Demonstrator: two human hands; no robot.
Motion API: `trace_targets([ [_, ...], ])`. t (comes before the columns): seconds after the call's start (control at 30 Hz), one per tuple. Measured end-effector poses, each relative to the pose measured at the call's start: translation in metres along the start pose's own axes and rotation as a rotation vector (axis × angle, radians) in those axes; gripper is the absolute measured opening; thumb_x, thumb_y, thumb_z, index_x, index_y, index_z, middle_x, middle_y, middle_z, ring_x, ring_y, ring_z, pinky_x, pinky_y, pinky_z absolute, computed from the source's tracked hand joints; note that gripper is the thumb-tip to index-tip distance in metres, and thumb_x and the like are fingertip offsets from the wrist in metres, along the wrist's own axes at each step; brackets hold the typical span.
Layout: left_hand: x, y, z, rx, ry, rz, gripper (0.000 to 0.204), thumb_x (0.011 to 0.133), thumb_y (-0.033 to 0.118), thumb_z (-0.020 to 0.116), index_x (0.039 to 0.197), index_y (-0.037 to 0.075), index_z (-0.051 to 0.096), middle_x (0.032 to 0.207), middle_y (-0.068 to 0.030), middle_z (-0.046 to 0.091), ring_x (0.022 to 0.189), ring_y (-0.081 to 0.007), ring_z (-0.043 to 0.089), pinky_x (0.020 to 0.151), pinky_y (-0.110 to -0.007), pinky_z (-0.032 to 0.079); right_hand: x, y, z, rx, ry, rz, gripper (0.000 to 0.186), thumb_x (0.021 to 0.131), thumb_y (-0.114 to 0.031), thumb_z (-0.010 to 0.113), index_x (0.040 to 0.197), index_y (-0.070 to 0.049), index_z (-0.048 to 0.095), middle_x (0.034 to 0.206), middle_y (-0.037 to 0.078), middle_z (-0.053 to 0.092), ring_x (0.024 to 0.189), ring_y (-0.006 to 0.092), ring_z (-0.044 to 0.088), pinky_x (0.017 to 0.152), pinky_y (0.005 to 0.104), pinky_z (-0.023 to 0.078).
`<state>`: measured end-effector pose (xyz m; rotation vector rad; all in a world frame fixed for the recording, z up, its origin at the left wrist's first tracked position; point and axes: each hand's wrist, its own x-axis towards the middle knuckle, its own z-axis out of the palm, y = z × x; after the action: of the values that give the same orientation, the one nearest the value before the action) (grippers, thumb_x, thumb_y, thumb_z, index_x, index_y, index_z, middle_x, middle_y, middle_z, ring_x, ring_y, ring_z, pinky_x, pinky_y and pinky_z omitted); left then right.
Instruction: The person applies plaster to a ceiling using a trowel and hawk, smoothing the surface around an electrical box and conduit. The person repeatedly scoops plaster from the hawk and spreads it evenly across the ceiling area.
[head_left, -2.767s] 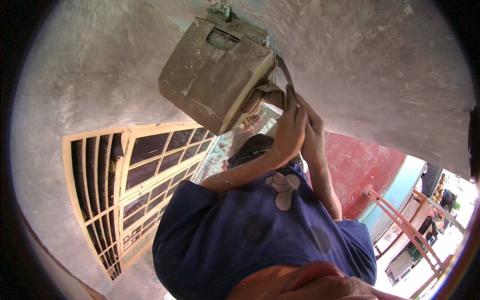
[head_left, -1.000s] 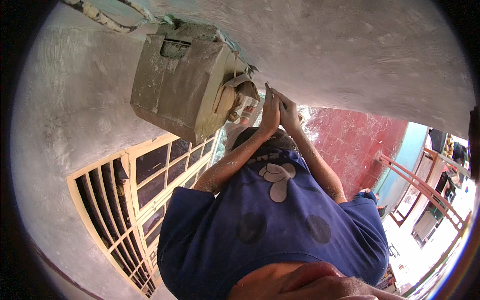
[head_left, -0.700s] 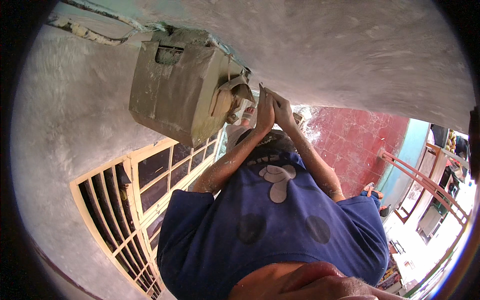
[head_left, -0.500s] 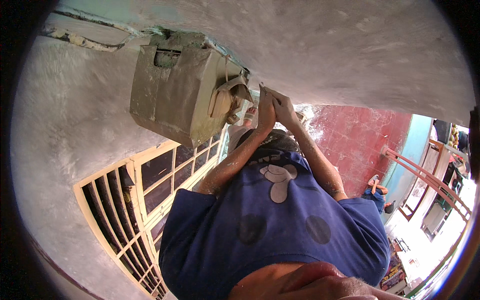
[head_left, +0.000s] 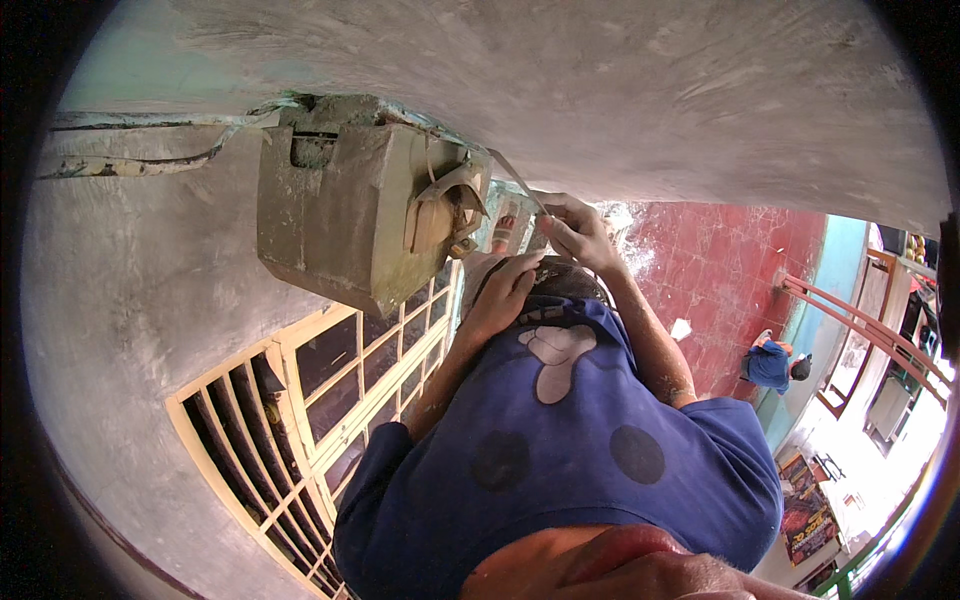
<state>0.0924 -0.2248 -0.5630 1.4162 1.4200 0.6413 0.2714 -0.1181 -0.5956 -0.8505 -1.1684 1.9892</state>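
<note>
My right hand (head_left: 585, 235) is closed on one end of a thin, flat grey blade (head_left: 517, 182), seen nearly edge-on, perhaps a plastering trowel. Its far end slants up and left, close to the plastered wall (head_left: 640, 110); whether it touches the wall I cannot tell. Lower down and to the left, my left hand (head_left: 505, 295) is apart from the blade, near my waist. Its fingers are stretched out and loosely bent, with nothing plainly held. Left of the blade juts a grey, plaster-smeared box (head_left: 325, 210) with a rounded fitting (head_left: 435, 222) on its right side.
A cream-framed window with bars (head_left: 300, 400) lies below the box. Cables (head_left: 140, 165) run along the wall to its left. Red floor (head_left: 730, 270) stretches to the right, where a person in blue (head_left: 770, 365) crouches. A pinkish rail (head_left: 860, 335) stands beyond.
My hands have come apart: the left dropped toward my waist, while the right holds the blade, now more visible. The box appears slightly lower and further left. The person at right has shifted posture.
</note>
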Motion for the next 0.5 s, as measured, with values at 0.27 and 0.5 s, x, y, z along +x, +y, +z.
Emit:
trace_targets([
  [0.27,-0.041,0.044,-0.029,0.013,0.033,0.04,0.037,0.101,0.005,0.051,0.138,0.0,0.058,0.139,-0.0185,0.06,0.127,-0.0307,0.059,0.11,-0.04,0.043,0.032,0.031,-0.008,0.006,-0.128,0.072,0.044,0.102,-0.022,0.064,0.14,-0.001,0.058,0.091,0.003,0.068,0.063,0.0055,0.052,0.054,0.0245,0.043],
  [0.5,-0.076,0.087,-0.041,-0.501,-0.035,-0.062,0.042,0.105,0.012,0.047,0.145,-0.001,0.051,0.146,-0.0195,0.054,0.128,-0.0308,0.059,0.11,-0.044,0.043,0.027,0.021,-0.01,-0.223,0.054,0.14,0.034,0.103,-0.025,0.061,0.123,0.003,0.063,0.073,-0.006,0.053,0.055,0.0024,0.039,0.048,0.0235,0.029],
])
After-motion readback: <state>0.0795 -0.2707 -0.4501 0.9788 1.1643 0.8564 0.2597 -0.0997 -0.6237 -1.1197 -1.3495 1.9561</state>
